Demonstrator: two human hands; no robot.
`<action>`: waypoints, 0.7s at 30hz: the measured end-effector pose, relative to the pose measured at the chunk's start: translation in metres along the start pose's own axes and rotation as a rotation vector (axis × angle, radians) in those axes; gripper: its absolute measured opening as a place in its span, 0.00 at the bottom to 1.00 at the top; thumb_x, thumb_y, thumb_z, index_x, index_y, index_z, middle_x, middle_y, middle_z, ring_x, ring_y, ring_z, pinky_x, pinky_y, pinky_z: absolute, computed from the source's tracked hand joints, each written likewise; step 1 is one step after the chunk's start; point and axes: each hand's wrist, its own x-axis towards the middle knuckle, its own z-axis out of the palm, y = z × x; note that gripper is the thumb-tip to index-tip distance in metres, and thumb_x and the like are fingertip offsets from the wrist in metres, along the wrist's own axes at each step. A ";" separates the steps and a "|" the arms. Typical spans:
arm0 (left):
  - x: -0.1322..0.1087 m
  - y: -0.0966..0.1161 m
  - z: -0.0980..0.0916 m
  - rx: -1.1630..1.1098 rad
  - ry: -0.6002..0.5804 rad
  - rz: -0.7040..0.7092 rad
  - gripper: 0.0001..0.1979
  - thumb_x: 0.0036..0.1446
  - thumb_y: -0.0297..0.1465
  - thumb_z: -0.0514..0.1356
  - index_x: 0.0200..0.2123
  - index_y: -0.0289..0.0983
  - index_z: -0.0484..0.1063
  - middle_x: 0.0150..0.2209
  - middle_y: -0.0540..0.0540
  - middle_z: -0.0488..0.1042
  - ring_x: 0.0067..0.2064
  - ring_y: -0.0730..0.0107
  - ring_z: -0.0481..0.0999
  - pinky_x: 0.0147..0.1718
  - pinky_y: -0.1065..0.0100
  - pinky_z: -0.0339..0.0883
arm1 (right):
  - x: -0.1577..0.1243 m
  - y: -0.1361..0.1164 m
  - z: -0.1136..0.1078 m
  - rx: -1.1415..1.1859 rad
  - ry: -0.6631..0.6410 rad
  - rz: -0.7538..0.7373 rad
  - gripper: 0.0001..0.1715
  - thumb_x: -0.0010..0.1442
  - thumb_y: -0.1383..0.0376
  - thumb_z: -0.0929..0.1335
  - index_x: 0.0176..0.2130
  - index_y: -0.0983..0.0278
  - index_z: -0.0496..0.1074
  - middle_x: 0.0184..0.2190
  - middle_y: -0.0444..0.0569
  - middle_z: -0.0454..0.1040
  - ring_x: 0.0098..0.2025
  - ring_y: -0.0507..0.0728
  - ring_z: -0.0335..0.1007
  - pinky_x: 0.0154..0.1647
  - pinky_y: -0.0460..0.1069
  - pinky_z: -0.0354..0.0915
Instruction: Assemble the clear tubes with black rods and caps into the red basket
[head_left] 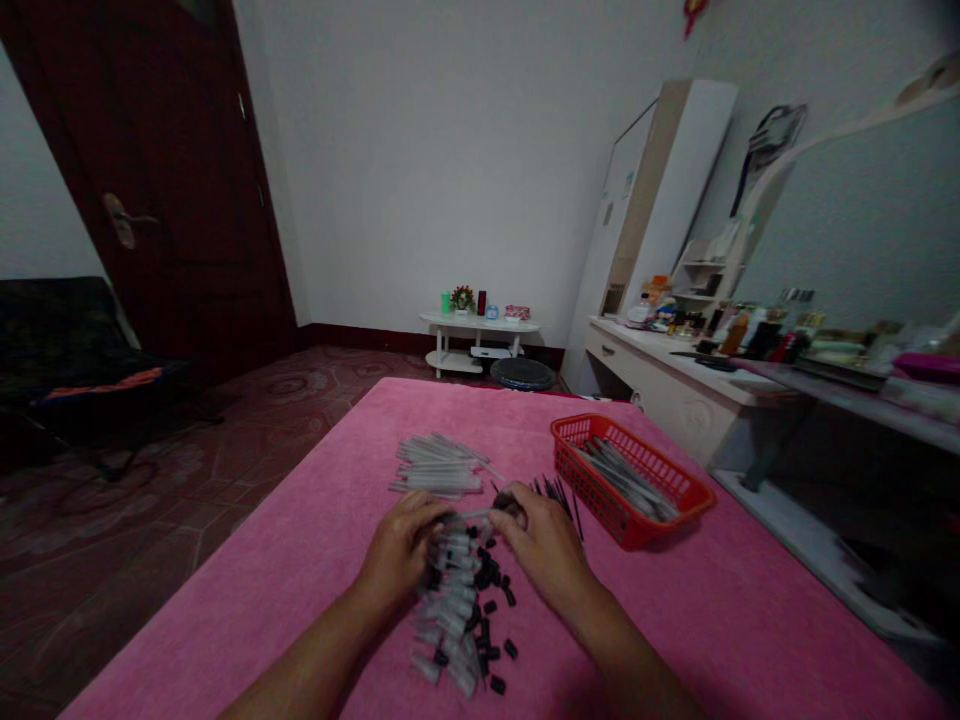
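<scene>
Between my two hands lies a pale translucent tube (pixel 474 513), held level above the table. My left hand (pixel 403 540) has its fingers closed around the tube's left end. At the right end, my right hand (pixel 541 540) pinches the tube together with something dark that its fingers partly hide. Below them spreads a pile of short clear plastic caps (pixel 450 605) mixed with small black plugs (pixel 487 575). Beyond my hands rests a stack of pale tubes (pixel 439 465). Several thin black rods (pixel 556 492) lie just past my right hand.
A red plastic basket (pixel 630 530) holding finished-looking grey pens or tubes (pixel 626 475) stands at the right. Pink cloth (pixel 300 560) covers the table. To the right is a white dresser (pixel 675 380) with bottles; a low white stand (pixel 480 322) is at the far wall.
</scene>
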 end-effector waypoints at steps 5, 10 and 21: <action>0.000 -0.002 0.001 -0.008 -0.015 0.027 0.10 0.59 0.28 0.54 0.39 0.36 0.76 0.35 0.42 0.74 0.39 0.62 0.72 0.39 0.63 0.64 | -0.001 0.001 0.001 -0.059 -0.025 0.021 0.19 0.63 0.60 0.60 0.25 0.63 0.68 0.21 0.45 0.71 0.25 0.52 0.66 0.27 0.45 0.52; 0.000 0.000 0.000 -0.015 0.001 0.011 0.11 0.58 0.26 0.54 0.39 0.36 0.76 0.35 0.42 0.74 0.40 0.63 0.72 0.40 0.63 0.64 | 0.000 0.001 0.001 -0.022 -0.015 0.007 0.09 0.59 0.61 0.64 0.31 0.62 0.70 0.26 0.45 0.74 0.28 0.52 0.67 0.28 0.44 0.54; 0.000 -0.002 0.000 -0.022 -0.013 -0.001 0.10 0.58 0.27 0.54 0.38 0.37 0.76 0.35 0.42 0.74 0.39 0.62 0.72 0.39 0.63 0.64 | 0.000 -0.001 -0.002 -0.019 -0.042 -0.003 0.06 0.57 0.64 0.65 0.30 0.62 0.71 0.25 0.44 0.73 0.29 0.52 0.67 0.29 0.44 0.53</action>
